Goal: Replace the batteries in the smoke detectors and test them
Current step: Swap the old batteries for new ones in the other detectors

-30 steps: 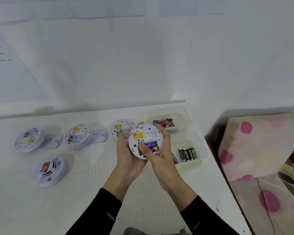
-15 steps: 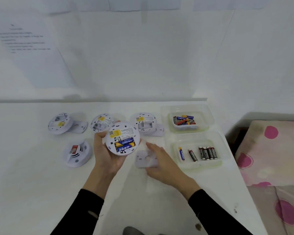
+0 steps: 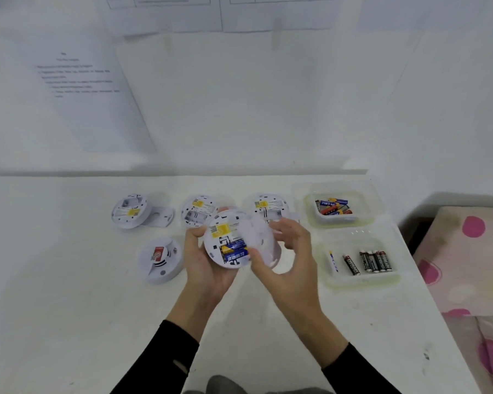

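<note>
At 3 o'clock of the detector (image 3: 225, 240), right hand (image 3: 291, 268) now pinches the back plate (image 3: 264, 243), lifted off table (image 3: 69, 280); left hand (image 3: 208, 268) grips detector, batteries (image 3: 235, 250) in, so closing up looks next.

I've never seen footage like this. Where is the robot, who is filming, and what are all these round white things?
There is no robot here. A person works with two bare hands, and the camera is worn on their head, looking down at a white table.

The left hand grips a round smoke detector, back side up, with blue batteries in its slot. The right hand holds a white plate, blurred, at the detector's right edge; it is probably the back cover.

Behind them, back side up, lie the left detector, middle detector and right detector. A face-up detector lies nearer, at left.

On the right are two clear trays. The far tray holds a jumble of batteries, and the near tray holds a row of them.
</note>
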A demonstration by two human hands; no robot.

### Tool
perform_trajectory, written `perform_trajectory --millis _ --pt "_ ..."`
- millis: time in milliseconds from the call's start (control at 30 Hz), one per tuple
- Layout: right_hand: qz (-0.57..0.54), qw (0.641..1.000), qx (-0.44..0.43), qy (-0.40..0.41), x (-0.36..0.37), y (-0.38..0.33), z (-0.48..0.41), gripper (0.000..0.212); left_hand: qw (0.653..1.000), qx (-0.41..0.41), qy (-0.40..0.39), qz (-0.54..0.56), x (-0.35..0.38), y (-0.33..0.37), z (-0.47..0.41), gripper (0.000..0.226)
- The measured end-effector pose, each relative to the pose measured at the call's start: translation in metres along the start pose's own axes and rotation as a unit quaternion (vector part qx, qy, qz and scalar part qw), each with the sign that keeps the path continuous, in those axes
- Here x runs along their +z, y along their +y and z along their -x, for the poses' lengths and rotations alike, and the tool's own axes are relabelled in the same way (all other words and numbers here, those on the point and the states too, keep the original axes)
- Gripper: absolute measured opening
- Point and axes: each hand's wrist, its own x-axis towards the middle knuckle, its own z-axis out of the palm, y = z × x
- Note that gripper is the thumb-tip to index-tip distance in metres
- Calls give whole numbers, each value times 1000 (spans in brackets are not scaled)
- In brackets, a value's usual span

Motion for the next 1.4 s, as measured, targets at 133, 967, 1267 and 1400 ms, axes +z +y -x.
perform_trajectory --millis 133,967,1267,1400 --pt "94 995 -25 25 25 -2 5 63 1000 19 -4 9 3 -6 1 62" --pt "122 991 4 57 44 4 -10 65 997 51 50 -1 11 -19 -17 36" --pt "116 991 7 61 45 -2 -20 63 995 78 58 1 19 -19 -23 33" --pt "127 991 19 48 41 -6 -27 59 995 87 55 -9 20 -21 -23 32"
